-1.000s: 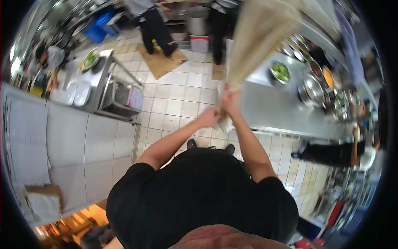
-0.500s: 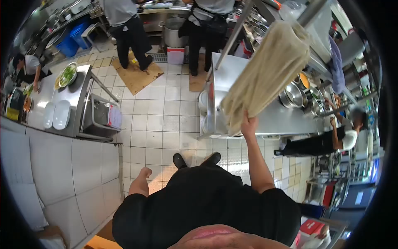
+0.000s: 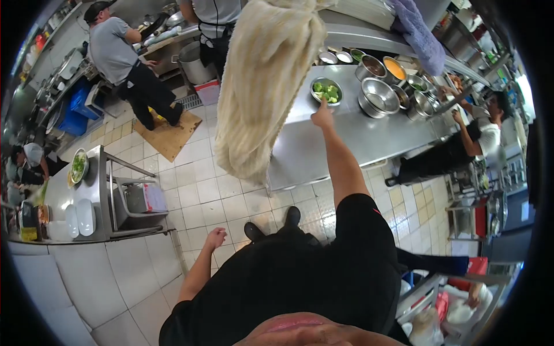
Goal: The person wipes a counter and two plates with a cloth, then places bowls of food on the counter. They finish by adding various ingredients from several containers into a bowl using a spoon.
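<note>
My right arm stretches forward over the steel counter, and my right hand grips the near rim of a small metal bowl. Bright green broccoli fills that bowl; one digit lies over the rim beside the florets, while the others curl at its outer side. Just left of the bowl hangs a long cream towel, which covers part of the counter. Low at my left side, my left hand hangs above the tiled floor with loosely bent fingers and nothing in it.
Stacked metal bowls and pots of food, one with orange contents, line the counter's back right. A purple cloth hangs above. Co-workers stand at the stove and at right. A side table at left bears white dishes.
My right hand has let go of the cream towel and moved to the bowl of broccoli. The towel now appears further left as the view has shifted right. My left hand stays low.
</note>
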`<state>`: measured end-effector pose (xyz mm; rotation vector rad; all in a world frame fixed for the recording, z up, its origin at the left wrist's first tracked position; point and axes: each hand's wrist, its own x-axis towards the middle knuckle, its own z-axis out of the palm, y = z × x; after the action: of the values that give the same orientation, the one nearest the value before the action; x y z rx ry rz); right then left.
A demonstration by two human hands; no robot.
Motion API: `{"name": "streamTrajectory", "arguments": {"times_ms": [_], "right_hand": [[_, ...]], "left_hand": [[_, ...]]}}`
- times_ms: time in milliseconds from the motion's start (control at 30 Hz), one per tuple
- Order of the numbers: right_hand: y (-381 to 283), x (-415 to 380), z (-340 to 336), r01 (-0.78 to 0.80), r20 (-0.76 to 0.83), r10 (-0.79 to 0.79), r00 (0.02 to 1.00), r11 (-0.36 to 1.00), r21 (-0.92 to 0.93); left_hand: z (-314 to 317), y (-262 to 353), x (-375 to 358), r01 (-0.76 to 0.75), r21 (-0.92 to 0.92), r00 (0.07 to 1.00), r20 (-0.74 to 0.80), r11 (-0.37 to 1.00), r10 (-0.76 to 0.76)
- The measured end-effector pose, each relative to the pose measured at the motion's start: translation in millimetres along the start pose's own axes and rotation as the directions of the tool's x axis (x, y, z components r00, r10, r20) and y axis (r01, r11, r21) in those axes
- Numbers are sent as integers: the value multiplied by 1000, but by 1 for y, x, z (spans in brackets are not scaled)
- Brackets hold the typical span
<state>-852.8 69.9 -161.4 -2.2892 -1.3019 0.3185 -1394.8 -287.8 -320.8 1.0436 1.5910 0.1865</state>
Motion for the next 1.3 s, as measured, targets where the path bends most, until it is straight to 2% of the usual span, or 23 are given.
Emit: {"name": "streamTrajectory", "arguments": {"times_ms": [67, 100, 200, 233, 267, 333, 367, 433, 467, 500, 533, 600, 633, 667, 700, 733, 867, 967, 1067, 1100, 1200, 1267, 1300], "right_hand": [[11, 35, 7, -145, 16, 144, 989, 986, 86], [21, 39, 12, -97, -19, 100, 995, 986, 136], [48, 35, 34, -191, -24, 211, 977, 923, 333], [60, 26, 50, -76, -184, 129, 975, 960, 269], [69, 10, 58, 71, -353, 15, 935, 971, 230], [78, -12, 56, 79, -317, 48, 947, 923, 376], [80, -17, 59, -20, -281, 204, 938, 839, 544], [76, -7, 66, -169, -137, 466, 874, 556, 814], [66, -1, 53, -246, -4, 493, 870, 440, 864], [50, 8, 26, -318, 128, 501, 856, 314, 894], [42, 16, 11, -393, 262, 493, 830, 184, 901], [52, 39, 33, -403, 292, 497, 818, 132, 906], [52, 41, 35, -433, 323, 471, 821, 144, 890], [47, 31, 29, -399, 279, 464, 841, 182, 899], [49, 17, 24, -393, 289, 430, 856, 177, 902], [54, 1, 18, -381, 292, 392, 872, 171, 909], [91, -86, 2, -497, 415, 315, 853, 251, 831], [104, -118, -1, -504, 470, 222, 854, 135, 853], [101, -130, -11, -517, 520, 162, 839, -64, 854], [103, -133, -27, -597, 606, 156, 780, -107, 795], [126, -144, -40, -489, 485, 226, 845, -43, 871], [164, -147, -31, -318, 305, 281, 910, -1, 948], [193, -146, -28, -241, 216, 312, 925, 46, 969]], "left_hand": [[1, -12, -7, 34, 23, 998, -46, 999, -33], [2, -12, -11, 49, 41, 997, -60, 998, -46], [1, -1, -41, 195, 47, 978, -88, 980, -190], [4, 6, -52, 252, -15, 961, -115, 968, -252], [9, 12, -58, 256, 13, 961, -111, 967, -253], [13, 19, -67, 252, 58, 963, -114, 966, -244], [16, -6, -58, 229, 8, 971, -74, 973, -228], [27, -6, -52, 290, 55, 957, -11, 955, -290], [28, -1, -45, 314, 81, 949, 14, 946, -316], [29, 2, -29, 131, 261, 988, 41, 956, -146], [29, 3, -11, -57, 426, 995, 103, 903, 14], [27, 7, 8, -408, 662, 913, 316, 629, 259], [29, 31, 12, -194, 532, 977, 181, 824, 113], [39, 70, 13, 39, 350, 995, 73, 936, -69], [50, 108, 6, 50, 218, 998, 16, 975, -54], [57, 138, 3, 44, 82, 998, -46, 996, -41], [72, 184, 20, -36, 63, 999, -20, 997, 38], [86, 209, 14, -24, 130, 1000, -3, 991, 25], [97, 217, 18, -24, 140, 999, 45, 990, 17], [99, 214, 26, -57, 187, 997, 55, 981, 47], [97, 214, 37, -161, 231, 981, 145, 959, 130], [96, 214, 44, -209, 286, 973, 159, 935, 169], [95, 213, 46, -292, 299, 950, 196, 908, 242]]}}
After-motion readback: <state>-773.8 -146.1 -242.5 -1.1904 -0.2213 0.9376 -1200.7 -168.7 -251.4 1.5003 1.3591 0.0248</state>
